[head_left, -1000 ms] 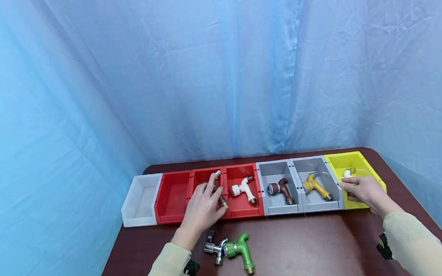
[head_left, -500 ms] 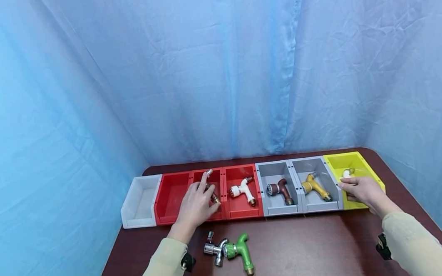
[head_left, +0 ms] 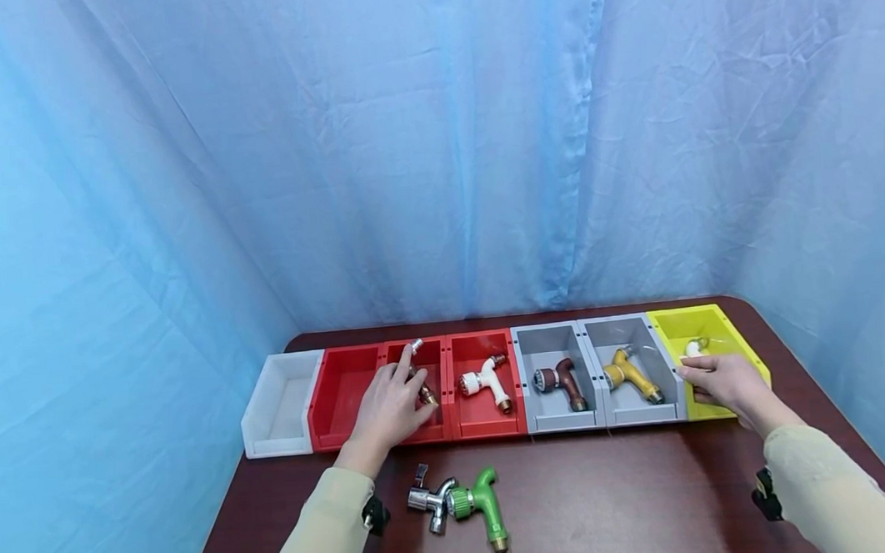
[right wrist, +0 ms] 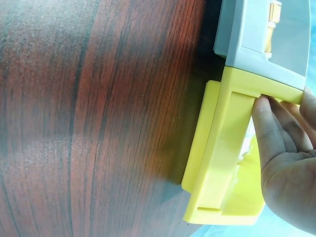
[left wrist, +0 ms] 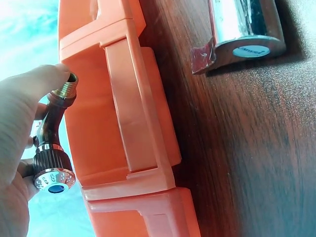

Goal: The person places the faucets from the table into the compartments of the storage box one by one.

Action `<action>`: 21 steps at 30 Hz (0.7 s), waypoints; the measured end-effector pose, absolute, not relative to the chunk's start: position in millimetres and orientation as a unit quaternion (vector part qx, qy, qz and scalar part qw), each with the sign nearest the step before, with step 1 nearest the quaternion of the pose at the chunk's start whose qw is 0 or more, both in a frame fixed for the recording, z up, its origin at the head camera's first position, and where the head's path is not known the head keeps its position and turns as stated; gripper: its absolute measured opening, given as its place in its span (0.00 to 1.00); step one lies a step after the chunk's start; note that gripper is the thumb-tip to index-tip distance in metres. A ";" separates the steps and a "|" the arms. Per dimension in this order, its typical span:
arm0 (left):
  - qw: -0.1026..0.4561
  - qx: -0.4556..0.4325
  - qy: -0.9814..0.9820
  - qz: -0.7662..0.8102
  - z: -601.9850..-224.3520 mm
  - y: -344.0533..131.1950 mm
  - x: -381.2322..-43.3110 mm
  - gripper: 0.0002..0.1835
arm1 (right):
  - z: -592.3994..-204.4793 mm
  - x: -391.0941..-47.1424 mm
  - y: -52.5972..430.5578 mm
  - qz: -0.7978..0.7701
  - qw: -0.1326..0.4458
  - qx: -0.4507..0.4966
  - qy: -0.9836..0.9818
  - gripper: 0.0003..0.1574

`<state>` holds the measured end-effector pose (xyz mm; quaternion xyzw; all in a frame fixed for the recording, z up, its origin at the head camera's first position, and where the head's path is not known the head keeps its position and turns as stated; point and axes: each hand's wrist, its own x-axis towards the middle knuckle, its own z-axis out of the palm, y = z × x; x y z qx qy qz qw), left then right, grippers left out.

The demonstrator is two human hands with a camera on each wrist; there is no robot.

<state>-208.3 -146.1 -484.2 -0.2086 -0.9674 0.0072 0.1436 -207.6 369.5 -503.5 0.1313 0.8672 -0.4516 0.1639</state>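
My left hand (head_left: 389, 400) holds a dark brown tap (left wrist: 52, 123) with a brass threaded end and a ribbed knob. In the left wrist view the thumb lies at the threaded end and fingers are behind the knob. The tap is over the third bin from the left, a red one (head_left: 439, 427); whether it touches the bin I cannot tell. At the far right my right hand (head_left: 729, 382) pinches the left side wall of the yellow bin (right wrist: 224, 143). A white tap (head_left: 694, 348) inside that bin is partly hidden by the hand.
Other bins in the row hold a white tap (head_left: 491, 382), a reddish-brown tap (head_left: 564, 383) and a yellow tap (head_left: 631, 375). A chrome tap (head_left: 433, 502) and a green tap (head_left: 486, 504) lie together on the table (head_left: 611, 493) in front. Blue curtains surround the table.
My left hand has shifted slightly left with the dark brown tap, most of it in the first half second. My right hand has stayed on the yellow bin's wall.
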 end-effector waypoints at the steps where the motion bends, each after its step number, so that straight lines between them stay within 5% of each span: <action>1: 0.142 -0.209 -0.968 0.007 -484.7 -146.2 -209.1 0.33 | -503.9 -207.5 369.5 -0.452 0.163 0.129 0.868 0.46; 21: 0.081 -0.214 -0.973 -0.005 -490.3 -145.3 -217.9 0.32 | -504.8 -206.4 368.1 -0.457 0.148 0.119 0.869 0.45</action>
